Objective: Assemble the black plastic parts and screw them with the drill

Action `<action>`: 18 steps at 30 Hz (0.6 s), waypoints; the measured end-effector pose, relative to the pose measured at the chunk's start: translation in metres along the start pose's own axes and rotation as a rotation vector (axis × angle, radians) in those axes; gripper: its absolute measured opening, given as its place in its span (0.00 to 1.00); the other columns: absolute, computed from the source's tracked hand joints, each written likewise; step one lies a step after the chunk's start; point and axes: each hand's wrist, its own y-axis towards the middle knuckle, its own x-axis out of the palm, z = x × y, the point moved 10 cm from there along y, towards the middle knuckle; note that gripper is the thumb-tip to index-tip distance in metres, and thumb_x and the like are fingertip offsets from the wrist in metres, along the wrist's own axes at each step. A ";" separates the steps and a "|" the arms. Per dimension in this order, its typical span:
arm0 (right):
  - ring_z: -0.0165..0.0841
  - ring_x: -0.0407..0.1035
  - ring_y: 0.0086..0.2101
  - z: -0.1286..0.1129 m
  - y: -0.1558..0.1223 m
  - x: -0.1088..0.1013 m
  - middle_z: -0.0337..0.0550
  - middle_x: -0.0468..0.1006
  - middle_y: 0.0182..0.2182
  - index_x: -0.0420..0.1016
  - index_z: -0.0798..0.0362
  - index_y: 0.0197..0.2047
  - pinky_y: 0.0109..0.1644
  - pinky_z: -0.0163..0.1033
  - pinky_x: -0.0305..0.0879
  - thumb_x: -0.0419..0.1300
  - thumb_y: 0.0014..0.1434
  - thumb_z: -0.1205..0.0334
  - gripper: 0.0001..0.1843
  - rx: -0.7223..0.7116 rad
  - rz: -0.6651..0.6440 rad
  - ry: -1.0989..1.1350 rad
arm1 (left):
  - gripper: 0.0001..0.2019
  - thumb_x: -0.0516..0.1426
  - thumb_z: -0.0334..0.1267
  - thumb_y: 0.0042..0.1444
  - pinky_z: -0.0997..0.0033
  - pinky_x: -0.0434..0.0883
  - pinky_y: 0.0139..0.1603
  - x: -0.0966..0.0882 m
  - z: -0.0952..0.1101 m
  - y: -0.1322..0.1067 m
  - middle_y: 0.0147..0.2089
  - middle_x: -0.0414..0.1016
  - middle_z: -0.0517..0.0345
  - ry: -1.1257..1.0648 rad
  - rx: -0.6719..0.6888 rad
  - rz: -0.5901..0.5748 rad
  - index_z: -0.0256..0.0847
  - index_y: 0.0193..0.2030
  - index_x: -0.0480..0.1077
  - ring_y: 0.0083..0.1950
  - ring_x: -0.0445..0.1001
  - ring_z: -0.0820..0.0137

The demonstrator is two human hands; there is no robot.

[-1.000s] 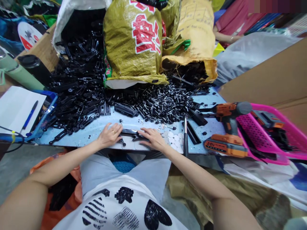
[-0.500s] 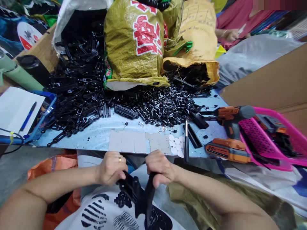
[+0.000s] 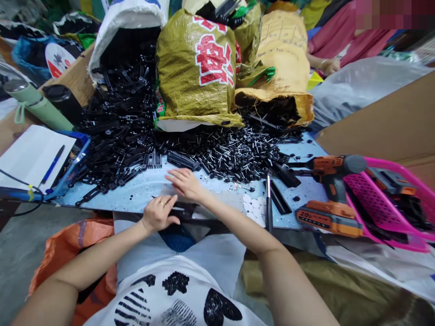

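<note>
My left hand (image 3: 159, 213) is at the table's front edge, thumb apart from the fingers. Beside it, a long black plastic part (image 3: 195, 212) lies along the edge, partly under my right forearm; whether the left hand touches it is unclear. My right hand (image 3: 187, 184) reaches over the part with its fingers stretched leftward, nothing visible in them. Just beyond its fingertips are a black slotted part (image 3: 183, 160) and a heap of small black pieces with metal pins (image 3: 234, 151). Flat black linkage parts (image 3: 115, 131) are piled to the left.
An orange cordless drill (image 3: 331, 190) lies at the right beside a pink basket (image 3: 384, 213). Near it are a black-handled tool (image 3: 269, 203) and white discs (image 3: 253, 208). A blue tray (image 3: 79, 158) stands left; a yellow-green sack (image 3: 193, 68) stands behind. Another person's hand (image 3: 329, 67) shows far right.
The black part gripped by both hands over my lap is now down at the table edge. Both hands have moved forward, the right one leftward across the table, fingers spread.
</note>
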 end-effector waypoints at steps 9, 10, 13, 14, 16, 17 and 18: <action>0.42 0.60 0.44 0.122 -0.006 -0.087 0.56 0.70 0.49 0.67 0.57 0.54 0.46 0.46 0.55 0.47 0.65 0.64 0.17 0.394 0.089 -0.574 | 0.35 0.44 0.63 0.57 0.62 0.66 0.37 0.076 -0.046 0.052 0.39 0.73 0.39 0.211 -0.053 -0.254 0.30 0.49 0.70 0.40 0.71 0.57; 0.43 0.60 0.45 0.124 0.005 -0.096 0.57 0.68 0.51 0.65 0.58 0.56 0.46 0.46 0.55 0.47 0.65 0.64 0.18 0.415 0.120 -0.599 | 0.35 0.45 0.62 0.57 0.61 0.66 0.38 0.086 -0.047 0.068 0.38 0.72 0.38 0.200 -0.063 -0.261 0.29 0.48 0.71 0.40 0.71 0.56; 0.41 0.60 0.46 0.112 0.064 -0.067 0.53 0.66 0.55 0.62 0.54 0.59 0.42 0.43 0.56 0.44 0.65 0.67 0.20 0.197 -0.069 -0.571 | 0.30 0.49 0.58 0.58 0.54 0.64 0.48 0.098 -0.050 0.112 0.43 0.71 0.36 0.197 -0.079 -0.200 0.27 0.46 0.70 0.47 0.69 0.52; 0.40 0.61 0.46 0.107 0.082 -0.051 0.52 0.65 0.56 0.61 0.53 0.60 0.41 0.42 0.57 0.44 0.65 0.68 0.21 0.121 -0.148 -0.561 | 0.28 0.50 0.56 0.58 0.52 0.62 0.52 0.095 -0.049 0.121 0.45 0.71 0.36 0.198 -0.062 -0.167 0.28 0.47 0.70 0.50 0.67 0.52; 0.41 0.61 0.47 0.108 0.112 -0.025 0.53 0.65 0.56 0.61 0.53 0.60 0.40 0.42 0.59 0.43 0.65 0.69 0.21 0.065 -0.246 -0.561 | 0.24 0.50 0.52 0.60 0.52 0.58 0.56 0.078 -0.055 0.126 0.48 0.70 0.38 0.202 -0.053 -0.114 0.31 0.49 0.68 0.53 0.65 0.53; 0.41 0.61 0.47 0.111 0.123 -0.017 0.54 0.66 0.55 0.62 0.54 0.59 0.40 0.42 0.59 0.43 0.65 0.69 0.21 0.067 -0.271 -0.559 | 0.21 0.49 0.49 0.61 0.53 0.58 0.56 0.066 -0.066 0.123 0.49 0.70 0.39 0.214 -0.093 -0.095 0.32 0.50 0.68 0.53 0.65 0.54; 0.41 0.61 0.47 0.114 0.130 -0.012 0.54 0.68 0.53 0.64 0.55 0.57 0.41 0.42 0.60 0.43 0.65 0.69 0.20 0.066 -0.283 -0.546 | 0.19 0.49 0.46 0.62 0.54 0.59 0.54 0.050 -0.084 0.118 0.50 0.69 0.39 0.238 -0.174 -0.078 0.33 0.50 0.67 0.53 0.65 0.54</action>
